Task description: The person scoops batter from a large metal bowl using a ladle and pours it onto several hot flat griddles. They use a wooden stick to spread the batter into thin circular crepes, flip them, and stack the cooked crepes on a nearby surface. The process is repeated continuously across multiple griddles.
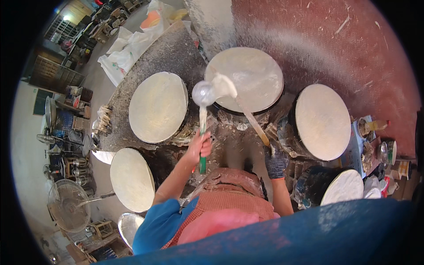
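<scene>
Head view: left disc [158,107] lay left of far disc [249,75]. Left hand [199,148], fingers curled closely, held green-handled ladle [203,117], bowl [203,93] near far disc's left edge. Long-handled tool [251,118] slanted across far disc's front edge, gloved right hand [276,164] wrapped round it. Right disc [322,121] lay right of far disc.

Table [154,57], grey, speckled, curved-edged, upper left to centre. Bearing: main griddle [249,77], round, pale-topped, upper centre; second griddle [158,107], likewise, left of centre; pale lumpy clump [103,118], left edge.
</scene>
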Motion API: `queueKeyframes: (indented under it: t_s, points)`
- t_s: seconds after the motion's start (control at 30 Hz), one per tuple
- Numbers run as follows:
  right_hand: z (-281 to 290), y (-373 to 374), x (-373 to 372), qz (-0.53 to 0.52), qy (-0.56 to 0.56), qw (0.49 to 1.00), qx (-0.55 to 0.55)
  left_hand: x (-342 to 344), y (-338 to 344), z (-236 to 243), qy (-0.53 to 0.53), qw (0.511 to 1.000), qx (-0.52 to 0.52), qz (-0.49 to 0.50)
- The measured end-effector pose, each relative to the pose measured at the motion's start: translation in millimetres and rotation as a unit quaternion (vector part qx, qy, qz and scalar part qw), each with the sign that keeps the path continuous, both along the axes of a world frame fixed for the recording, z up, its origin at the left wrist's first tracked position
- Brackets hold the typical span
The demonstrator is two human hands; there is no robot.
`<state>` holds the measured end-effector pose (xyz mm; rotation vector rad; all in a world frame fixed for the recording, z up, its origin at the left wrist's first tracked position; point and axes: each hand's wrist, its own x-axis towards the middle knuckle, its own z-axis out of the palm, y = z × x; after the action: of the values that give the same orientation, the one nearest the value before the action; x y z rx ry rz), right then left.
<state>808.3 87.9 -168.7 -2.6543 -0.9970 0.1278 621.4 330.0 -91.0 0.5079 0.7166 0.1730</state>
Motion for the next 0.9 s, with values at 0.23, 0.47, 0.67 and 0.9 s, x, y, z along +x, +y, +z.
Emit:
queueKeyframes:
  t_s: [0.23,0.47,0.67,0.9]
  points:
    - [13,-3,-22,-0.078,-0.068,0.99,0.093,-17,-9,-21,-0.107,0.945,-0.296,-0.092]
    - [0,-22,20,-0.233,-0.059,0.97,0.034,-69,-63,-5,0.072,0.974,-0.14,-0.163]
    - [11,-203,-7,-0.357,0.026,0.927,0.115,-91,-157,-28,0.06,0.944,-0.175,-0.274]
    - [24,-490,-74,-0.581,0.09,0.807,0.057,-79,-308,-70,0.029,0.854,-0.406,-0.324]
